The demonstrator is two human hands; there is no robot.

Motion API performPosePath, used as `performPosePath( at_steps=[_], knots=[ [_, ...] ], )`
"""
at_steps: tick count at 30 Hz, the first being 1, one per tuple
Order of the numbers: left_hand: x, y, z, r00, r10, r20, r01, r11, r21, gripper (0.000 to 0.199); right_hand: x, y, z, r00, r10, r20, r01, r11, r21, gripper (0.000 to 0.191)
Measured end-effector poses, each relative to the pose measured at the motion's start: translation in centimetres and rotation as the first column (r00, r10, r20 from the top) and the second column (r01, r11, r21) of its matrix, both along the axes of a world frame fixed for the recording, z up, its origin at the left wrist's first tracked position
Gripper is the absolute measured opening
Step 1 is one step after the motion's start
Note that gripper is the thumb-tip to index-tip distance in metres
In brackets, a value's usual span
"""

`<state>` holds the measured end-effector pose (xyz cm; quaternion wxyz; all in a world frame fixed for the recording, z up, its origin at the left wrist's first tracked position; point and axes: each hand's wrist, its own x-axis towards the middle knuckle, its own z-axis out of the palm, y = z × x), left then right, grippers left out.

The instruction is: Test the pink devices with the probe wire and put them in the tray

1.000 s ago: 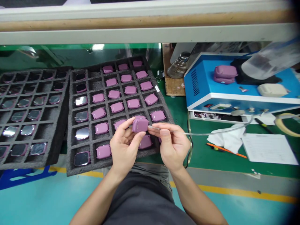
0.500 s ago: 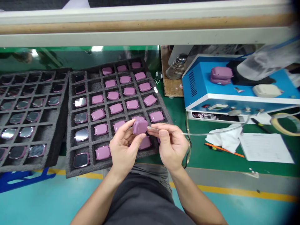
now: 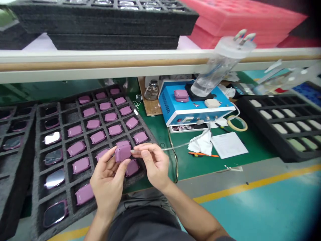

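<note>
A purple smartwatch case (image 3: 122, 153) is pinched between the thumb and fingers of my left hand (image 3: 106, 182), raised above the foam tray. In the fingers of my right hand (image 3: 155, 164) is a thin nozzle on a clear tube (image 3: 179, 146). Its pale tip (image 3: 132, 151) is at the case's right edge; whether it touches cannot be made out. Below both hands, the dark grey foam tray (image 3: 37, 167) holds more purple cases in its cells, and dark-screened pieces (image 3: 55, 213) fill its left column.
The tube leads toward a blue control box (image 3: 200, 106) carrying a clear cylinder (image 3: 212, 70) and stacked purple cases (image 3: 181, 95). White tissue (image 3: 202, 143), paper (image 3: 229, 145) and a tape roll (image 3: 237, 124) lie right. A black tray (image 3: 276, 142) stands farther right. A shelf edge (image 3: 100, 75) crosses above.
My view has swung right and up, bringing in the black tray and the stacked foam on the shelf. Both hands keep their hold, the nozzle tip still at the case's right edge.
</note>
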<state>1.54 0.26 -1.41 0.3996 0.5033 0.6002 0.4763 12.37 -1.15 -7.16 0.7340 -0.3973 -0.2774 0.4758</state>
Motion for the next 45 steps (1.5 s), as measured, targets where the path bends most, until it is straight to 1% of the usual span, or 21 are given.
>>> performPosePath(
  at_steps=[6,13,18,30,38,45],
  knots=[
    [-0.10,0.02,0.05,1.000,-0.010,-0.011,0.010,1.000,0.008,0.042,-0.02,0.06,0.08,1.000,0.000,-0.023,0.000,1.000,0.017,0.011],
    [-0.21,-0.02,-0.14,1.000,0.001,-0.011,-0.001,1.000,-0.012,0.045,-0.01,0.11,0.00,1.000,-0.001,-0.007,0.001,1.000,0.015,0.012],
    [-0.10,0.01,-0.04,1.000,0.006,-0.001,-0.006,1.000,-0.016,0.045,0.01,0.17,0.08,1.000,-0.009,0.015,0.009,1.000,0.004,0.017],
    [-0.13,-0.08,0.14,1.000,-0.001,-0.004,0.001,1.000,-0.022,0.043,-0.01,0.11,0.03,1.000,0.001,0.018,-0.002,1.000,0.012,0.014],
    [-0.14,-0.04,0.10,1.000,-0.006,0.003,0.006,1.000,-0.017,0.042,-0.03,0.21,0.16,0.999,-0.005,0.039,0.005,1.000,-0.006,0.019],
    [-0.10,-0.05,0.13,1.000,-0.005,-0.004,0.005,1.000,-0.010,0.042,-0.07,0.17,0.13,1.000,-0.001,0.022,0.001,1.000,0.002,0.016]
  ],
)
